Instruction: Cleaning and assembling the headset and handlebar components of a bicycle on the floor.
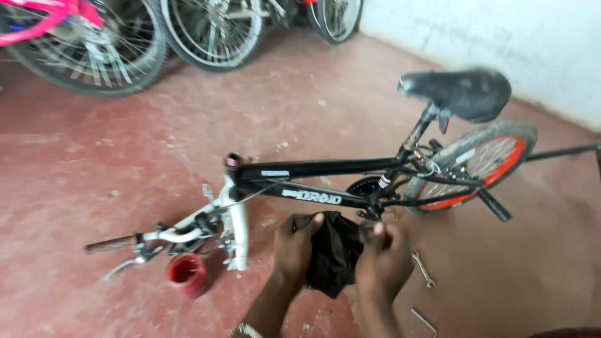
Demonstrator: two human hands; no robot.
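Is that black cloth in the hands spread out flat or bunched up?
Bunched up. The black cloth hangs crumpled in folds between the left hand and the right hand, both gripping it in front of the bicycle frame.

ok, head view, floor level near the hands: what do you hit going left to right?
Handlebar grip → red pot → white fork → left hand → black cloth → right hand → spanner → rear wheel.
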